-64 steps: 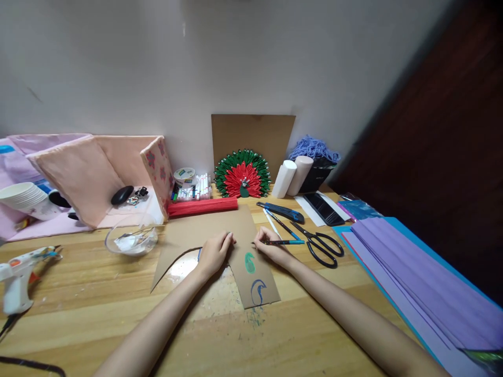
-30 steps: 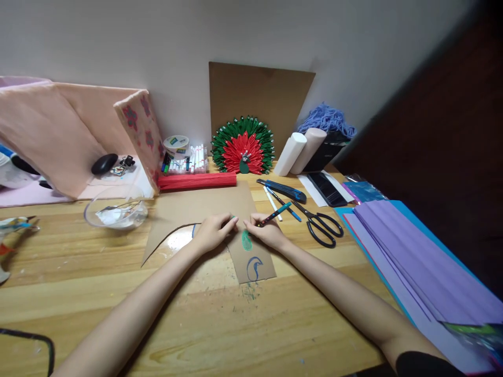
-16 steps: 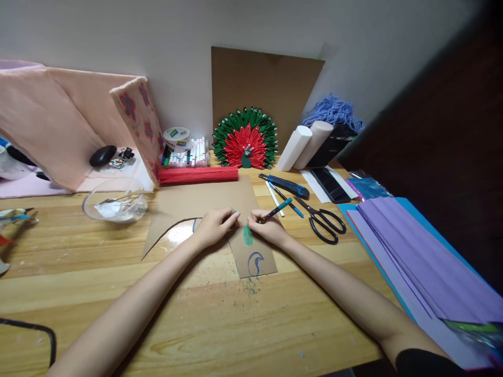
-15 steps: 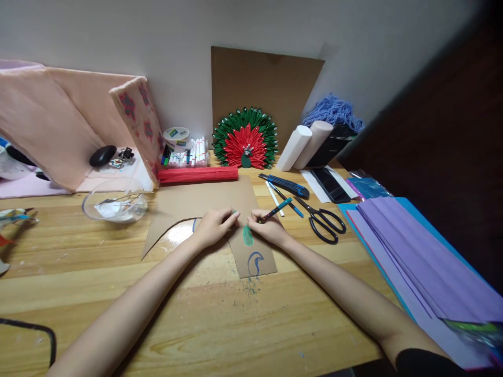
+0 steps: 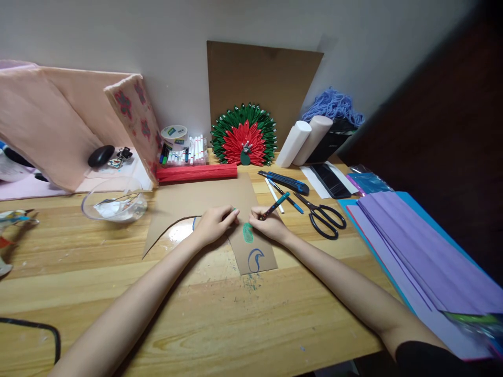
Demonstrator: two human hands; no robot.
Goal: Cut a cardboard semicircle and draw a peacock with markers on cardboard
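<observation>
My right hand [image 5: 269, 223] grips a dark felt-tip marker [image 5: 277, 204] with a teal end, leaning up to the right; its writing tip is hidden by the fingers. Under both hands lies a brown cardboard sheet [image 5: 204, 196] with a curved cut-out on its left side. Just below my right hand it carries a green drawn shape [image 5: 248, 233], and lower down a blue curved outline [image 5: 255, 261]. My left hand [image 5: 216, 224] rests on the cardboard with fingers curled and thumb against them; a small greenish bit shows at the fingertips, too small to name.
Scissors [image 5: 322, 217], a utility knife [image 5: 285, 182] and more pens lie right of the cardboard. Behind are a red crepe-paper roll [image 5: 198, 173] and a green-and-red peacock craft [image 5: 245, 137]. A clear bowl [image 5: 113, 201] stands left; purple sheets [image 5: 424, 251] lie right.
My right hand has shifted slightly, and the marker's teal end sits a little lower and further left. My left hand stays in place. The view has tilted slightly.
</observation>
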